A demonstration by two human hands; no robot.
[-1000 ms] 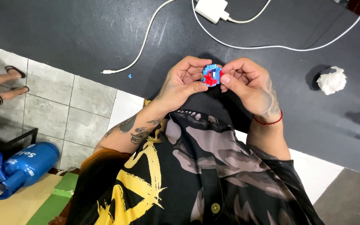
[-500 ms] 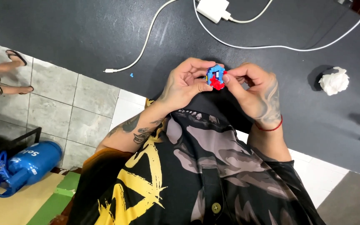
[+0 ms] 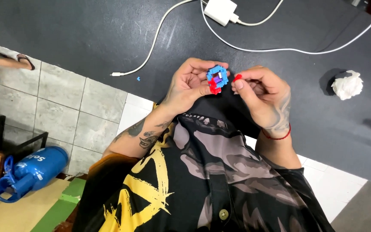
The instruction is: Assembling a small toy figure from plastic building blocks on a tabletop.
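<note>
The dark table [image 3: 86,38] fills the upper view, its near edge running diagonally above the tiled floor [image 3: 61,111], with open room left of the hands; a white cable [image 3: 151,43] and charger [image 3: 221,9] lie beyond; crumpled paper [image 3: 347,85] sits well apart at right; the left hand [image 3: 190,86] has its grip closed on a small blue-and-red brick model [image 3: 216,78] held over the table edge; the right hand [image 3: 260,92] pinches a tiny red piece [image 3: 237,77] just beside it.

Your left hand [image 3: 192,83] grips a blue, red and purple brick model [image 3: 216,78]; just right of it, a red piece [image 3: 237,77]; beyond, white cables [image 3: 159,34].
</note>
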